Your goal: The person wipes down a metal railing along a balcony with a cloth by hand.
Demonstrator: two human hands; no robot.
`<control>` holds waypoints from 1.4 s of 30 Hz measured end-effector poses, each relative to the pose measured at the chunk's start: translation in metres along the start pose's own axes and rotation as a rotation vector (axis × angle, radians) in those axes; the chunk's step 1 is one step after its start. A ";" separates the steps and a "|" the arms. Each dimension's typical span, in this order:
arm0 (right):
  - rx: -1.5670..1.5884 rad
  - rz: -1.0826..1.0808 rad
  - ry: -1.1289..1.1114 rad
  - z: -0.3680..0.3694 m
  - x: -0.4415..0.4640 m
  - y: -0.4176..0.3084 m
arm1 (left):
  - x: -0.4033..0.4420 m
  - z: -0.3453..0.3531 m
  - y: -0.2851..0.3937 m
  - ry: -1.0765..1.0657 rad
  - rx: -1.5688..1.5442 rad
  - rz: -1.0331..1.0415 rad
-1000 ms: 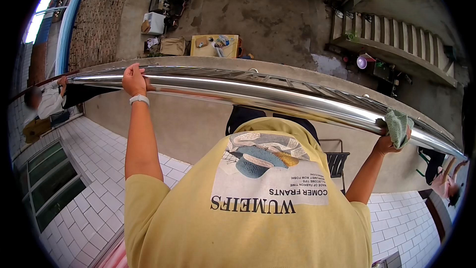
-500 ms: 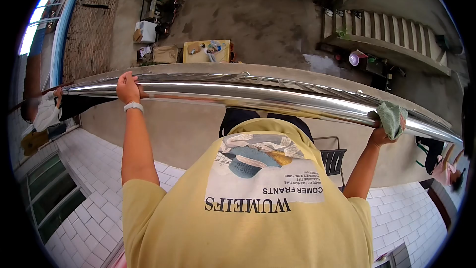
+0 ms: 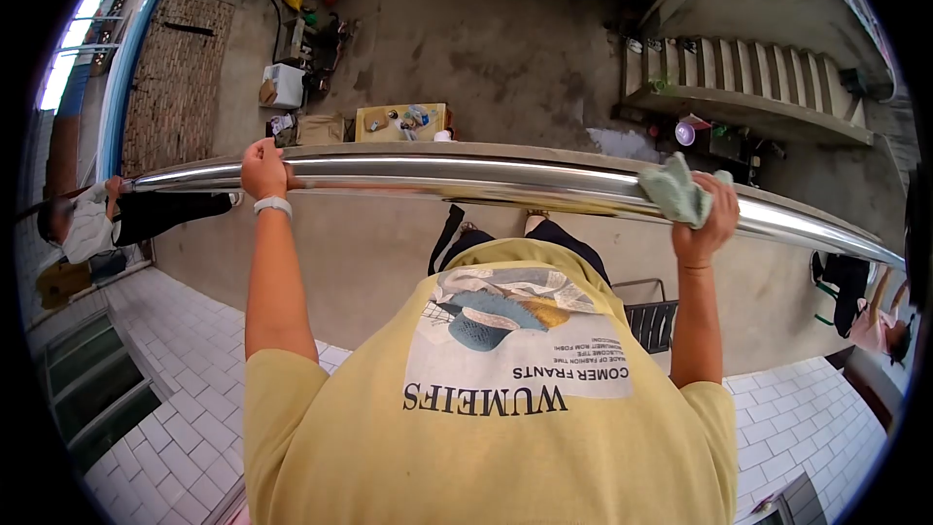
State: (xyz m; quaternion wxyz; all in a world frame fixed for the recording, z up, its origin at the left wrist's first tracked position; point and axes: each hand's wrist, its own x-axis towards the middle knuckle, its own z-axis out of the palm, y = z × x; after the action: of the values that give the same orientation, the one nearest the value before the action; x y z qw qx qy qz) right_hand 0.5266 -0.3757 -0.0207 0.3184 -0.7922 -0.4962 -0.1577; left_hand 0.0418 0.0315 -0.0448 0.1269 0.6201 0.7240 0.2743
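A shiny metal railing [image 3: 466,175] runs across the head view in front of my body. My left hand [image 3: 263,171] is closed round the railing on the left, and a pale band circles that wrist. On the right, my right hand [image 3: 711,214] grips a grey-green cloth [image 3: 671,191] and presses it against the top of the railing. The cloth is crumpled; part of it drapes over the tube beside my fingers.
Below the railing lies a yard with a yellow table [image 3: 374,124], a white box [image 3: 282,86] and concrete stairs [image 3: 753,68]. One person [image 3: 87,224] stands at the far left, another person [image 3: 870,321] at the far right. Behind me is a black chair [image 3: 649,326].
My right hand and the cloth have slid left along the railing, toward my body. The left hand stays at nearly the same spot, and the view has shifted slightly.
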 end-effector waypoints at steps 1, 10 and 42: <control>0.008 0.001 -0.020 0.006 0.003 -0.014 | 0.000 0.003 0.000 -0.001 0.012 0.020; 0.160 -0.129 -0.304 0.051 0.022 -0.122 | -0.003 0.012 0.000 0.096 0.144 0.148; -0.064 -0.014 -0.223 0.114 0.029 -0.176 | -0.033 -0.016 0.030 -0.219 0.276 0.640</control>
State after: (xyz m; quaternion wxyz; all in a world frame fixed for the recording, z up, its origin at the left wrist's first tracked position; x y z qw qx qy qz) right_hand 0.3761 -0.2270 -0.0287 0.2347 -0.8110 -0.5289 -0.0864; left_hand 0.0641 -0.0019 -0.0201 0.0266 0.8521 0.5057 0.1319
